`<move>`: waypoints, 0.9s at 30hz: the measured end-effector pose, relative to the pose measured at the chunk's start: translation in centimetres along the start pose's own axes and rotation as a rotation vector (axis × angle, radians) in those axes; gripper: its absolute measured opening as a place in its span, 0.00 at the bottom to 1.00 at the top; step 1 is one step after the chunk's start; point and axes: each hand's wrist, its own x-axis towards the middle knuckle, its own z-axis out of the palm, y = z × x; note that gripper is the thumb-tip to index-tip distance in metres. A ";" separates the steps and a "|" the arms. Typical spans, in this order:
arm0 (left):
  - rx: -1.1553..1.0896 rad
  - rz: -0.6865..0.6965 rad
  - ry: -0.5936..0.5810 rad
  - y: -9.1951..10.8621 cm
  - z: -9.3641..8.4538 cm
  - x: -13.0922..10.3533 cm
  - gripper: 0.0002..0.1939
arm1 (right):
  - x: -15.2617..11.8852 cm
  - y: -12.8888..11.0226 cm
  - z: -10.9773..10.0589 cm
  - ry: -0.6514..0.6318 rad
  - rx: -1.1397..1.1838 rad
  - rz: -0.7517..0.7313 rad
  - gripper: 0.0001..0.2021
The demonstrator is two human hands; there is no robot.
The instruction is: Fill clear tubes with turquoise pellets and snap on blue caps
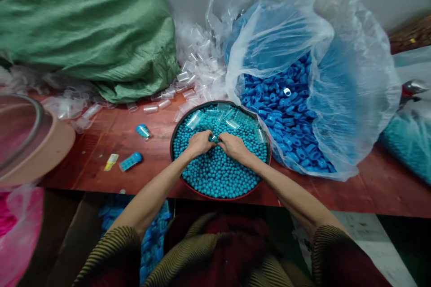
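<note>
The small clear tube [214, 138] is pinched in the left grip [201, 142], over teal beads [222, 181] in the round basin [173, 142]; likely light, slick and stiff, best held mid-wall. Whether the right grip [233, 145] pinches anything, I cannot tell.

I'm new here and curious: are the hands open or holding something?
Left hand: curled beside a clear piece; grip unclear.
Right hand: curled beside it too; grip unclear.

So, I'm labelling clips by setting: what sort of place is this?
Probably a workshop: a round dark-walled tray of small turquoise balls, a translucent plastic bag of blue plastic pieces and heaped clear plastic tubes share one red tabletop.
</note>
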 end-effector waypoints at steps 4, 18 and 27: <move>0.013 0.016 -0.023 0.2 -0.1 -0.2 0.21 | -3.3 1.6 -1.3 0.096 -0.181 0.155 0.13; -0.272 0.070 0.010 0.0 0.8 -0.1 0.24 | 4.0 3.3 -0.9 0.269 -0.212 0.232 0.21; -1.202 0.102 -0.118 -1.4 0.9 -0.3 0.18 | -0.2 9.5 -4.1 0.719 0.110 0.135 0.16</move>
